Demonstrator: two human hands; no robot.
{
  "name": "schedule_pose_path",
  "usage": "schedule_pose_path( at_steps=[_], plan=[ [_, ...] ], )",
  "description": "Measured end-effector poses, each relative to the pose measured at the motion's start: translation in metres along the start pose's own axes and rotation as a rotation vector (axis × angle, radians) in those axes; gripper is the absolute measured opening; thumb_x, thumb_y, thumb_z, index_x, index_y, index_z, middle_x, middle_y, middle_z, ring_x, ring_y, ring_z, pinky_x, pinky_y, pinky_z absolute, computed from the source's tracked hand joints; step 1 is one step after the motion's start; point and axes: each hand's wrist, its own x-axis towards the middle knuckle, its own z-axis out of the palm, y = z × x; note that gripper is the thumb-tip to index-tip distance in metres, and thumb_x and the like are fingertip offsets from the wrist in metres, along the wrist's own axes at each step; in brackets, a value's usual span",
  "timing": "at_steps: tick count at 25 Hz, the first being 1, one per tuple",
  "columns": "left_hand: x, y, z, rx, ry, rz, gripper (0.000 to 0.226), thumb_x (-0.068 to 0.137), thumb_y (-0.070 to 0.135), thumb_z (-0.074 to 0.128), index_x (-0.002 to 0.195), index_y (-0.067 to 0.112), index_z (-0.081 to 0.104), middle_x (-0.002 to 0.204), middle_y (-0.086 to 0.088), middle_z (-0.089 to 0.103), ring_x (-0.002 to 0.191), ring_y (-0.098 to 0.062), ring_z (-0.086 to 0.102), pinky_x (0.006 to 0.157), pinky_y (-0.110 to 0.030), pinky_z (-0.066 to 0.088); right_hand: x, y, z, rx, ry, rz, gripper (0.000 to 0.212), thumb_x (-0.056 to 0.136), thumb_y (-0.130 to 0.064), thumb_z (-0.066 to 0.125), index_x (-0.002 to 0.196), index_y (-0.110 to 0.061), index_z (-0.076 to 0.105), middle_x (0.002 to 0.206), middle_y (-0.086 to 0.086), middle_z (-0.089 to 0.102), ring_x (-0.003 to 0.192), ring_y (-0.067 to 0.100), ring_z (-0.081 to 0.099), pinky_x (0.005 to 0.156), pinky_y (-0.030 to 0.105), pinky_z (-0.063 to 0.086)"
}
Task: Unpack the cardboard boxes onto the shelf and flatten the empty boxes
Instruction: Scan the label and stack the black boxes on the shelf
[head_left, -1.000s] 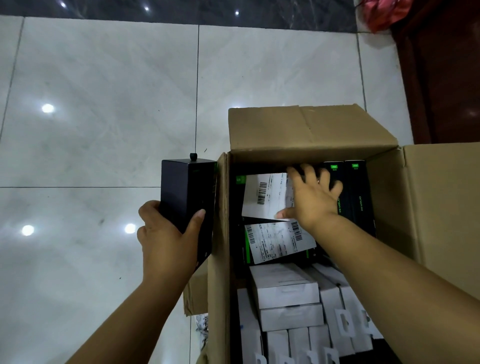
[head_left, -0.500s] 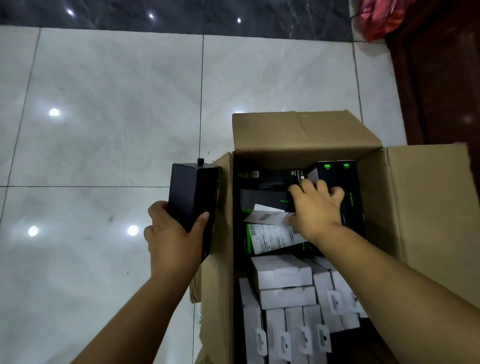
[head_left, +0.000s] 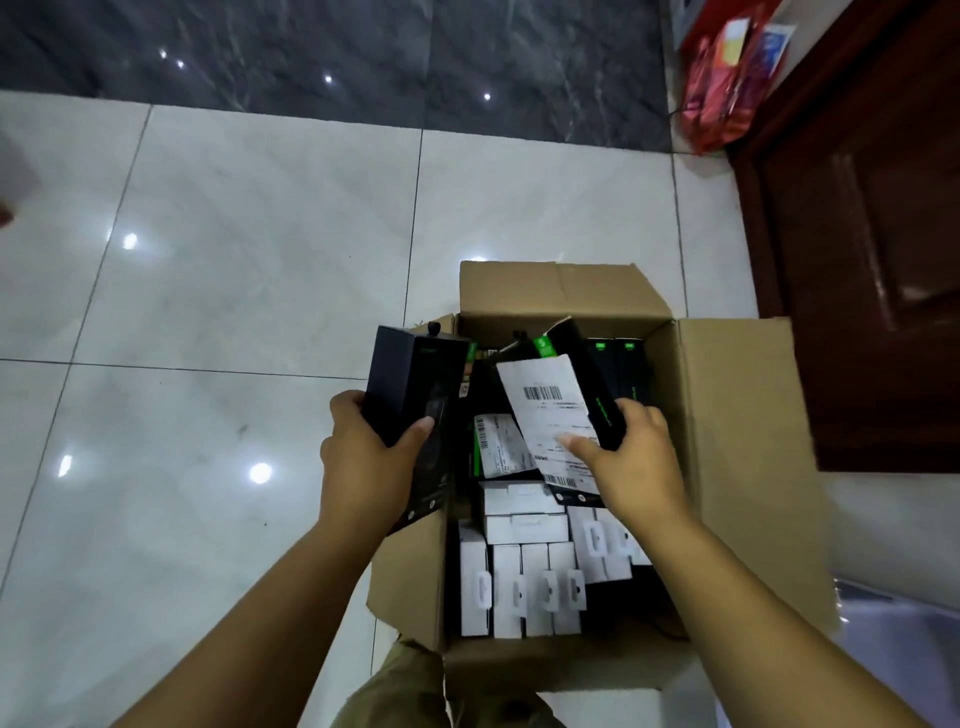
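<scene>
An open cardboard box (head_left: 737, 415) stands on the tiled floor, flaps spread. My left hand (head_left: 363, 462) grips a black product box (head_left: 410, 384) upright just over the carton's left wall. My right hand (head_left: 631, 457) grips a second black box with a white barcode label (head_left: 550, 410), lifted and tilted above the contents. Inside lie another labelled black box (head_left: 498, 447), two upright black boxes (head_left: 618, 369) at the far end, and several white boxes (head_left: 524, 571) packed at the near end.
A dark wooden door (head_left: 872, 234) rises at the right, with a red bag (head_left: 722, 88) beside it at the top. White floor tiles (head_left: 208, 312) stretch left of the carton. A dark marble strip (head_left: 311, 52) runs along the back. No shelf is in view.
My right hand has pulled a labelled black box up out of the carton and tilted it. My left hand with its black box has shifted right over the carton's edge. The camera has pulled back.
</scene>
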Motion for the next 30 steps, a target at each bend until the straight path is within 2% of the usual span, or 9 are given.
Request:
schedule_pose_path(
  at_steps=[4, 6, 9, 13, 17, 20, 22, 25, 30],
  plan=[
    [-0.033, 0.03, -0.016, -0.072, -0.011, 0.031, 0.054, 0.089, 0.033, 0.065, 0.13, 0.015, 0.036, 0.114, 0.001, 0.053, 0.097, -0.017, 0.055, 0.067, -0.017, 0.044, -0.036, -0.01, -0.048, 0.391, -0.059, -0.002, 0.037, 0.076, -0.034, 0.08, 0.107, -0.034, 0.06, 0.111, -0.008, 0.063, 0.099, 0.012, 0.063, 0.084, 0.034, 0.054],
    [-0.046, 0.044, -0.022, -0.105, -0.022, 0.04, 0.053, 0.091, 0.034, 0.062, 0.132, 0.014, 0.035, 0.11, 0.003, 0.051, 0.092, -0.014, 0.054, 0.058, -0.011, 0.04, -0.051, -0.019, -0.069, 0.581, -0.143, -0.008, 0.038, 0.079, -0.022, 0.078, 0.112, -0.028, 0.059, 0.105, -0.009, 0.067, 0.092, 0.011, 0.067, 0.072, 0.024, 0.057],
    [-0.064, 0.07, -0.028, -0.17, -0.049, 0.056, 0.052, 0.092, 0.035, 0.059, 0.134, 0.015, 0.035, 0.108, 0.005, 0.051, 0.091, -0.016, 0.055, 0.061, -0.017, 0.044, -0.07, -0.033, -0.101, 0.742, -0.228, -0.049, 0.039, 0.082, -0.009, 0.072, 0.119, -0.011, 0.061, 0.105, 0.001, 0.072, 0.092, 0.018, 0.071, 0.07, 0.023, 0.057],
    [-0.081, 0.106, -0.033, -0.246, -0.136, 0.107, 0.04, 0.092, 0.038, 0.058, 0.123, 0.02, 0.04, 0.114, 0.002, 0.057, 0.097, -0.017, 0.061, 0.07, -0.024, 0.048, -0.089, -0.051, -0.13, 0.829, -0.275, -0.118, 0.038, 0.083, -0.01, 0.069, 0.12, -0.006, 0.062, 0.11, 0.005, 0.072, 0.099, 0.02, 0.07, 0.08, 0.026, 0.057],
    [-0.089, 0.144, -0.042, -0.306, -0.243, 0.17, 0.035, 0.093, 0.038, 0.055, 0.118, 0.02, 0.041, 0.113, -0.003, 0.063, 0.092, -0.012, 0.063, 0.07, -0.023, 0.048, -0.107, -0.072, -0.158, 0.913, -0.241, -0.168, 0.03, 0.083, -0.014, 0.066, 0.112, -0.007, 0.065, 0.102, 0.004, 0.074, 0.092, 0.018, 0.071, 0.073, 0.024, 0.056],
    [-0.093, 0.169, -0.05, -0.373, -0.336, 0.201, 0.039, 0.094, 0.041, 0.053, 0.124, 0.019, 0.041, 0.117, -0.006, 0.063, 0.101, -0.019, 0.063, 0.086, -0.035, 0.053, -0.12, -0.087, -0.175, 0.954, -0.214, -0.195, 0.021, 0.088, -0.012, 0.061, 0.108, -0.007, 0.066, 0.096, 0.0, 0.075, 0.087, 0.014, 0.072, 0.069, 0.02, 0.055],
    [-0.097, 0.184, -0.056, -0.386, -0.4, 0.225, 0.043, 0.094, 0.047, 0.049, 0.127, 0.022, 0.041, 0.12, -0.004, 0.063, 0.105, -0.021, 0.063, 0.092, -0.044, 0.051, -0.127, -0.097, -0.181, 0.96, -0.189, -0.232, 0.03, 0.083, -0.02, 0.064, 0.109, -0.006, 0.066, 0.1, 0.003, 0.075, 0.092, 0.017, 0.071, 0.072, 0.022, 0.055],
    [-0.11, 0.209, -0.07, -0.471, -0.534, 0.282, 0.054, 0.084, 0.054, 0.053, 0.127, 0.024, 0.041, 0.115, 0.001, 0.065, 0.098, -0.014, 0.065, 0.083, -0.035, 0.05, -0.143, -0.112, -0.191, 0.951, -0.105, -0.252, 0.044, 0.076, -0.03, 0.066, 0.111, -0.004, 0.066, 0.101, 0.004, 0.074, 0.092, 0.019, 0.071, 0.072, 0.024, 0.055],
    [-0.132, 0.234, -0.09, -0.45, -0.775, 0.414, 0.079, 0.062, 0.055, 0.062, 0.132, 0.024, 0.039, 0.12, 0.003, 0.064, 0.095, -0.006, 0.065, 0.074, -0.025, 0.048, -0.174, -0.126, -0.203, 0.908, 0.037, -0.269, 0.041, 0.079, -0.041, 0.068, 0.109, -0.013, 0.07, 0.102, 0.001, 0.075, 0.093, 0.017, 0.071, 0.08, 0.029, 0.055]
  ],
)
